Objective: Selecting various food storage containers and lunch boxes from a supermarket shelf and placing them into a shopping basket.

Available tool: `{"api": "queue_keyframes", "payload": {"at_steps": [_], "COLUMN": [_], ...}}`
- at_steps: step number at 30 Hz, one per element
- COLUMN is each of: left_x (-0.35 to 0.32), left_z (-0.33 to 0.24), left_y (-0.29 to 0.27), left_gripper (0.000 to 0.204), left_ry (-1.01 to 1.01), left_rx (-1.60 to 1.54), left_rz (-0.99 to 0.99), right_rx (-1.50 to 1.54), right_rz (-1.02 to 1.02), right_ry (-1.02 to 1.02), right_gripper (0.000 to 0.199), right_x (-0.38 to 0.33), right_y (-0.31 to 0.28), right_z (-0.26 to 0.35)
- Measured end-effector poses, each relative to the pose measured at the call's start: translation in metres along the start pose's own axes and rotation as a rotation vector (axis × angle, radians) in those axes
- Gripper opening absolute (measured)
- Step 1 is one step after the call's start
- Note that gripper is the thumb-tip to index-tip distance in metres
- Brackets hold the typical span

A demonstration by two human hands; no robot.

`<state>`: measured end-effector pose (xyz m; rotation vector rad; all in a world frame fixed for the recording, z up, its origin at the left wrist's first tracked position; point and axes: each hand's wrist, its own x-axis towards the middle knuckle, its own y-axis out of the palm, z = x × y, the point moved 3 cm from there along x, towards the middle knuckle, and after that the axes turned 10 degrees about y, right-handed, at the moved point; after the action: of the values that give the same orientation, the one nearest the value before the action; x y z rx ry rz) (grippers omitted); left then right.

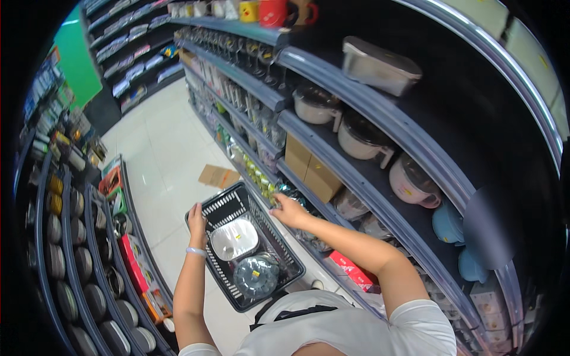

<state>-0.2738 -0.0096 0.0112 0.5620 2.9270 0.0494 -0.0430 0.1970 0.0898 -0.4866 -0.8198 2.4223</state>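
My left hand, with a pale bracelet below it, is closed on the left rim of a black plastic shopping basket. Inside the basket lie a white rectangular dish with rounded corners and a round clear lidded bowl, each with a small yellow sticker. To the right of the basket, my right hand hovers by the lower shelves, thumb and forefinger apart, and I see nothing held in it. Small yellow-green items stand on the low shelf close to its fingertips.
Shelving runs along my right with lidded pots, a metal box, wine glasses and cardboard boxes. Stacked dishes fill the shelves on my left. A flat cardboard piece lies on the tiled aisle floor.
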Motion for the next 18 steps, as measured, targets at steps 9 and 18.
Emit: {"api": "queue_keyframes", "payload": {"at_steps": [9,18], "left_x": [-0.044,-0.065], "left_z": [-0.256,-0.369], "left_y": [0.255,0.384], "left_gripper": [0.048,0.058], "left_ry": [0.656,1.043], "left_rx": [-0.084,0.162], "left_rz": [0.517,0.493], "right_rx": [-0.035,-0.343], "right_rz": [-0.61,-0.939], "right_ry": [-0.393,0.309], "right_gripper": [0.04,0.047], "right_x": [-0.059,-0.066], "right_y": [-0.249,-0.43], "right_z": [0.137,0.122]}}
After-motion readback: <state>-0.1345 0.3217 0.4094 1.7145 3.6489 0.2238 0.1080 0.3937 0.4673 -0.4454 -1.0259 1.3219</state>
